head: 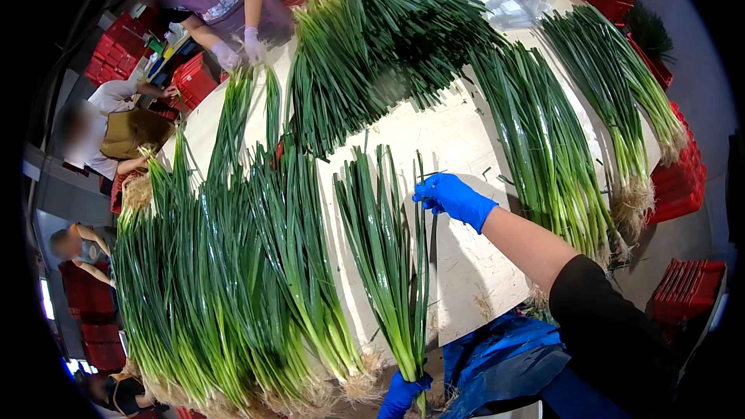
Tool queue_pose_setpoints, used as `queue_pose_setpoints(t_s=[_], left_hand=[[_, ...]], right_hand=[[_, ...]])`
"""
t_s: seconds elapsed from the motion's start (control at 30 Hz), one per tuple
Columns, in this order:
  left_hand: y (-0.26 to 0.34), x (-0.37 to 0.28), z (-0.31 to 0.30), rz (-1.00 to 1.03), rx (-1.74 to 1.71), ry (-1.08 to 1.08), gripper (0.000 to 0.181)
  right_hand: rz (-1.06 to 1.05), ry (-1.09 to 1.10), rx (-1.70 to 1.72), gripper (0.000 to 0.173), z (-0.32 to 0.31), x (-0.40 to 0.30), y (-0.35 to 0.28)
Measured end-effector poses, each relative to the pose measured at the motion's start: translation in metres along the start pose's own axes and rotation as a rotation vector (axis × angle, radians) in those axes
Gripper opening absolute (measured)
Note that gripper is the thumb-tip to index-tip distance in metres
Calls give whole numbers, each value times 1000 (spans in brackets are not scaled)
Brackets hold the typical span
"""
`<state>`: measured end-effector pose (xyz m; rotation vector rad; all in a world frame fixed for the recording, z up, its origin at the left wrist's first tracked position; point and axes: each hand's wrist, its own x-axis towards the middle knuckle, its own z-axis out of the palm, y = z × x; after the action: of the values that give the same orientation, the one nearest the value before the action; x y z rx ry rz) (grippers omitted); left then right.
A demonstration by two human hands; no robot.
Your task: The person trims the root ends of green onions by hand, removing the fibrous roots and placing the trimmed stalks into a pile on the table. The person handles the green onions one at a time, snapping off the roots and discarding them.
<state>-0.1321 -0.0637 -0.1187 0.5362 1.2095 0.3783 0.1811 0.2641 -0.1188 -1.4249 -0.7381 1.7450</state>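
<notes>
My left hand [404, 393], in a blue glove, grips a bunch of long green allium stalks [387, 279] low down, by the pale stem ends. The leaves fan out away from me over the pale tabletop [465, 267]. Farther up, my right hand [454, 198], also blue-gloved, pinches a thin leaf at the right side of this bunch, near its tip. To the left lies a wide row of similar stalks [233, 291], roots toward me. Right of my right hand is another group of stalks [541, 151], with roots at the near edge.
A large heap of stalks [372, 41] covers the table's far side. More bunches [605, 93] lie at far right, beside clear plastic bags [506, 3]. Red crates [678, 180] stand off the right edge. Across the table, a person in purple gloves [238, 52] handles stalks; others work at left.
</notes>
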Motion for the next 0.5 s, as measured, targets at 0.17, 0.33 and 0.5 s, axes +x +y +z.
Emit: queue_pose_setpoints(t_s=[0.17, 0.33, 0.5], left_hand=[[-4, 0, -1, 7, 25, 13, 52], [-6, 1, 0, 8, 7, 14, 52], [-10, 1, -2, 4, -7, 13, 52]], right_hand=[[1, 0, 4, 20, 1, -5, -5], [9, -8, -47, 19, -3, -4, -9], [-126, 46, -416, 23, -7, 2, -3]])
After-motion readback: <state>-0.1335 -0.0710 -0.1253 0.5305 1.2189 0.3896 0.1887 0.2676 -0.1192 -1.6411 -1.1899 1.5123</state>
